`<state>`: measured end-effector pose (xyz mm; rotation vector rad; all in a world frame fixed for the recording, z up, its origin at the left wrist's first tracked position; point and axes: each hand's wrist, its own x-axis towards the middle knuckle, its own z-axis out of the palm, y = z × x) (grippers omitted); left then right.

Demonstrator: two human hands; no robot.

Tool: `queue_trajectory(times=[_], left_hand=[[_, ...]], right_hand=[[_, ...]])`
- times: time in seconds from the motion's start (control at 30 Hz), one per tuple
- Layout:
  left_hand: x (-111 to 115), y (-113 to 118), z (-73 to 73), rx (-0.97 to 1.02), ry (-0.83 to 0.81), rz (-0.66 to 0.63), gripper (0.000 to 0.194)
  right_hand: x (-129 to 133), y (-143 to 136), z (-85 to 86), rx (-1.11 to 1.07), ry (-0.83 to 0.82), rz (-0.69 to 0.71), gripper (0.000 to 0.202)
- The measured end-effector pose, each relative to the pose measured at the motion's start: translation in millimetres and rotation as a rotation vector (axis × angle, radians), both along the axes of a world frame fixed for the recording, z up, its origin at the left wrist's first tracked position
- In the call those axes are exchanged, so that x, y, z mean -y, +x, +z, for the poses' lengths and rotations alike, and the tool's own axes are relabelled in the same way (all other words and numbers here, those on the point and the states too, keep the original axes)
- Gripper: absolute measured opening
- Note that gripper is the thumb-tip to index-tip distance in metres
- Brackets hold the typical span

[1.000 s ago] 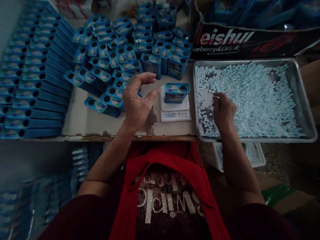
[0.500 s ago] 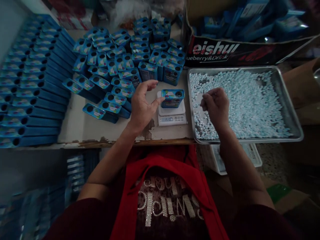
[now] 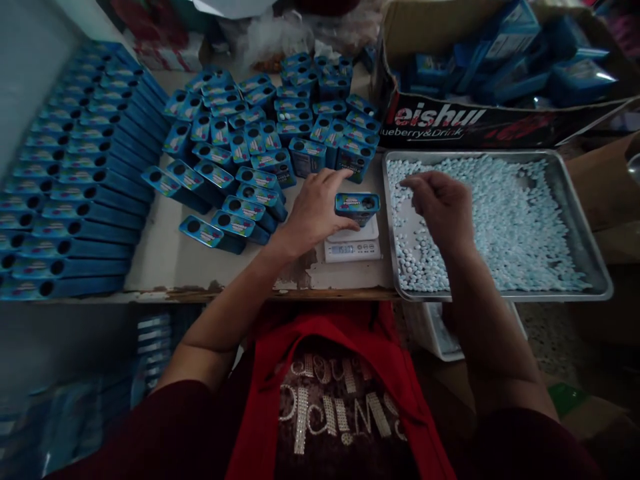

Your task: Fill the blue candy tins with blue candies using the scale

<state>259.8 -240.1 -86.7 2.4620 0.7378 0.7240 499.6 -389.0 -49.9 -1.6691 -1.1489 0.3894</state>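
My left hand (image 3: 317, 203) curves round a small blue candy box (image 3: 356, 209) standing upright on a white digital scale (image 3: 353, 251). The thumb lies along the box's front, and the fingers are behind it. The scale's display is lit, reading about 153. Over the left part of a metal tray (image 3: 500, 295), my right hand (image 3: 444, 208) is closed, with thumb and forefinger pinched together. What they hold, if anything, is too small to make out. Small pale blue and white candies (image 3: 510, 223) cover most of the tray's bottom.
Many blue boxes (image 3: 240, 143) with round holes in their tops stand behind my left hand. Long rows of similar boxes (image 3: 85, 200) lie stacked at the left. Behind the tray, a cardboard carton (image 3: 450, 123) holds more blue boxes. A worn table edge (image 3: 260, 295) runs along the front.
My left hand has moved right, from beside the box to around it. My right hand stays over the tray, fingertips slightly farther back. The view has shifted a little.
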Motion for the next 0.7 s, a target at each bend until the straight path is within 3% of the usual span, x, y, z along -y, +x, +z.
queue_trajectory(times=[0.13, 0.27, 0.4, 0.57, 0.7], left_hand=[[-3, -8, 4.9, -0.037, -0.015, -0.036, 0.112], [2, -11, 1.6, -0.042, -0.048, -0.050, 0.096], [10, -3, 0.4, -0.016, -0.018, -0.019, 0.086], [17, 6, 6.5, 0.008, 0.035, -0.002, 0.088], [12, 6, -4.3, -0.002, 0.035, 0.040, 0.094]], right_hand=[[17, 25, -12.2, -0.247, 0.047, -0.113, 0.044], [26, 36, -32.5, -0.311, 0.017, -0.158, 0.053], [27, 38, -52.8, -0.203, -0.029, -0.174, 0.052], [30, 46, -74.3, 0.025, -0.086, -0.238, 0.035], [33, 55, -85.1, 0.075, -0.103, -0.271, 0.029]])
